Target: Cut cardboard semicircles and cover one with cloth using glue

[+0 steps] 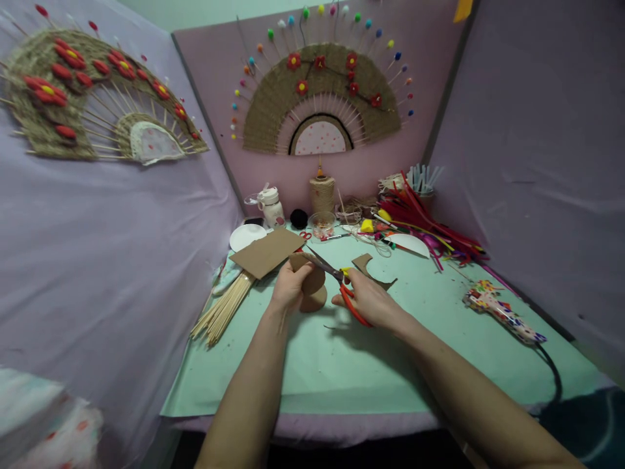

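My left hand [289,285] pinches a brown cardboard piece [313,280] with a rounded edge, above the middle of the table. Another round brown piece [315,299] lies just below it. My right hand [364,296] is wrapped round the orange and yellow handles of a pair of scissors [328,266]. The scissor blades point up and left, at the upper edge of the held cardboard. A curved cardboard scrap [368,268] rests on the table beyond my right hand. A flat cardboard sheet [268,253] lies to the left.
Thin wooden sticks [224,309] lie at the left under the sheet. A glue gun [502,312] with a black cord is at the right. Behind stand a white bottle [272,207], twine spool [322,194] and red pipe cleaners [420,212]. A decorated fan [263,107] hangs on the back wall.
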Motion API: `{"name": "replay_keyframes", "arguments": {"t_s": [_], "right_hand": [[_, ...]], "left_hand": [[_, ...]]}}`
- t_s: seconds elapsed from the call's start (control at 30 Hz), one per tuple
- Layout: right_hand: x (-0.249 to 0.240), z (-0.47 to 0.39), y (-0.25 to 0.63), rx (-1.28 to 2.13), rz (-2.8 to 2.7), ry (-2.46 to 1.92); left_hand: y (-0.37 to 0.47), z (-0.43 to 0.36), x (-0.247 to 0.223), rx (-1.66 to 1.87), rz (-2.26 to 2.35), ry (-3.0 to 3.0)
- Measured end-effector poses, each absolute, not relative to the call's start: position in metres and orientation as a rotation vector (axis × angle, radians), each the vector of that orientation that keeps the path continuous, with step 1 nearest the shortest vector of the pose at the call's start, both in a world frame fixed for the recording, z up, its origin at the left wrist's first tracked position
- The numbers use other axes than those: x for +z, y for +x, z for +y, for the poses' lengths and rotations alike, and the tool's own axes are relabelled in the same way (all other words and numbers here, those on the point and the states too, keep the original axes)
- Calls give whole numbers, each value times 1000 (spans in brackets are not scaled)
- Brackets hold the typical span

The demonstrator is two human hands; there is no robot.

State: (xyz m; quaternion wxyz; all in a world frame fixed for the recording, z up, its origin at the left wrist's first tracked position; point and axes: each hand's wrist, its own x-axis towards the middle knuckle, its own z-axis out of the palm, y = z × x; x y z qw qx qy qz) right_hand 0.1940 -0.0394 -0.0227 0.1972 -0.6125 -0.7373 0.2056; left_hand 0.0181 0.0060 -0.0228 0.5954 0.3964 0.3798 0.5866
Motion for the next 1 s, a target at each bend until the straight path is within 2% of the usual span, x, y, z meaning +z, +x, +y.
{"name": "replay_keyframes", "arguments": {"t_s": [1.0], "right_hand": [[-9, -50, 192, 278, -2254, -1933]], "left_hand": [[21, 1, -18, 1206, 844, 944]]}}
